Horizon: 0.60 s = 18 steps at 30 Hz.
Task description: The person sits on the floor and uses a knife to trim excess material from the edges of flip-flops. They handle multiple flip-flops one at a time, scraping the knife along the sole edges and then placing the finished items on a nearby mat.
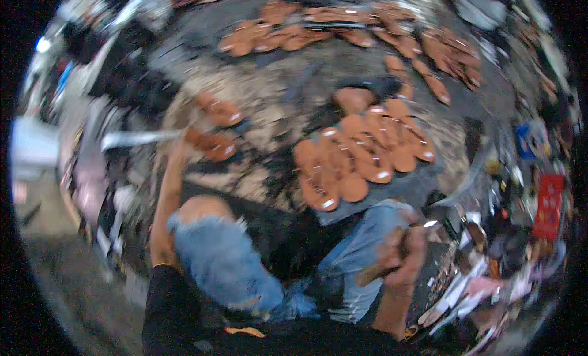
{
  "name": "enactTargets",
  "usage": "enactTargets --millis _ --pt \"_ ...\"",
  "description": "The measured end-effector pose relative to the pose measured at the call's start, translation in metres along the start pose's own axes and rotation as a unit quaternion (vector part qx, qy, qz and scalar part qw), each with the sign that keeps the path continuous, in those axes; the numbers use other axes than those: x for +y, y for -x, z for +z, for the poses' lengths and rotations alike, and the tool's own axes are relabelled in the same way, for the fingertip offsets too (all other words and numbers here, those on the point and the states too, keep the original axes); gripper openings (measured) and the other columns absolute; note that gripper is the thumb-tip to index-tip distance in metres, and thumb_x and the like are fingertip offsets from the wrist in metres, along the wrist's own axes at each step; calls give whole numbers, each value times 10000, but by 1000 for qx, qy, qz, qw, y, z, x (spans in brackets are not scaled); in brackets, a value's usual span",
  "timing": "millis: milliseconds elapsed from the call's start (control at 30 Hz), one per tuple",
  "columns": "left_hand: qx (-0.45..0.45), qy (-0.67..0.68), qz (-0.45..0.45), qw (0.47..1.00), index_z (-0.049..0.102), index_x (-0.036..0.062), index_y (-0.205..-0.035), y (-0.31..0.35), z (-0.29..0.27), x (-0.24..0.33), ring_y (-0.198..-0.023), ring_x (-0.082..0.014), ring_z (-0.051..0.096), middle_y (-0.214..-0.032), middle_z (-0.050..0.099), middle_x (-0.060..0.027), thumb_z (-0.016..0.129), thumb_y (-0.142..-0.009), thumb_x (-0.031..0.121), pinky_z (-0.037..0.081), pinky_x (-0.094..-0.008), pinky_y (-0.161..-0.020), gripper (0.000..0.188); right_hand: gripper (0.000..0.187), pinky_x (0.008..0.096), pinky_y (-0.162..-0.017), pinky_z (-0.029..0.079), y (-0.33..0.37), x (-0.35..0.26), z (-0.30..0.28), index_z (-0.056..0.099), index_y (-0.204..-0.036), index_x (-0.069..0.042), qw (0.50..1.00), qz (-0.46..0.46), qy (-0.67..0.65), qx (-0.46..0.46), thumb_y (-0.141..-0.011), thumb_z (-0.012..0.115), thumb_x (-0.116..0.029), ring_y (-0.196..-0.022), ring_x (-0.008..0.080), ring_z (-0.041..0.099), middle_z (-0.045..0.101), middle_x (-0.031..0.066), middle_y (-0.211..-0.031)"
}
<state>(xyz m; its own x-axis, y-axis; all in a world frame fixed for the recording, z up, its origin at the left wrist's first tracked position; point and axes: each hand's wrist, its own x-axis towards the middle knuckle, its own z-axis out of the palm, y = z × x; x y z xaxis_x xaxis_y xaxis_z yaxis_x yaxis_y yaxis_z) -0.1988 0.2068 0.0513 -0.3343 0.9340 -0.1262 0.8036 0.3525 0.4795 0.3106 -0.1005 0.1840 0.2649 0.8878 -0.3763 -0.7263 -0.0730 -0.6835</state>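
My left arm reaches forward past the left knee, and my left hand point(179, 138) is at the near end of a brown sandal point(214, 146). Its fingers are smeared, so their grip does not show. Just beyond lies another brown sandal point(219, 109). By my right knee, my right hand point(401, 255) is closed round a tool with a short tan handle point(369, 274); blur hides what kind it is. In front of my knees, several tan sandals point(346, 154) lie side by side in a slanting row on a dark sheet point(407, 183).
More tan sandals point(294, 37) lie in a curved band at the far side. Mixed scraps and items point(478, 276) crowd the right, with a red packet point(548, 206) among them. A pale strip point(141, 139) sticks out left of my left hand. Dark cloth point(131, 80) is at the far left.
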Motion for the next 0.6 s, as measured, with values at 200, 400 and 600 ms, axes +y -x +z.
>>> enactTargets --millis 200,400,600 --pt "27 -17 -119 992 572 52 -1375 -48 116 -49 -1159 -234 600 -1288 629 -123 761 -932 246 508 -394 -994 519 292 279 -456 423 28 24 -52 607 -1240 -33 961 44 217 168 -997 652 -190 -495 112 502 648 83 -725" --pt "139 401 100 900 593 43 -1341 3 33 -20 -1118 -215 610 -1263 644 -116 753 -938 238 493 -376 -988 476 239 283 -444 425 21 34 -50 623 -1165 -52 942 -11 267 204 -1026 613 -246 -493 115 499 569 30 -658" --pt "-117 459 184 861 583 42 -1304 215 -157 194 -970 -151 681 -1134 702 -78 703 -983 224 557 -311 -831 389 439 258 -464 370 15 33 -45 592 -1192 -75 953 -41 256 157 -1089 446 -476 -482 83 429 475 -16 -678"
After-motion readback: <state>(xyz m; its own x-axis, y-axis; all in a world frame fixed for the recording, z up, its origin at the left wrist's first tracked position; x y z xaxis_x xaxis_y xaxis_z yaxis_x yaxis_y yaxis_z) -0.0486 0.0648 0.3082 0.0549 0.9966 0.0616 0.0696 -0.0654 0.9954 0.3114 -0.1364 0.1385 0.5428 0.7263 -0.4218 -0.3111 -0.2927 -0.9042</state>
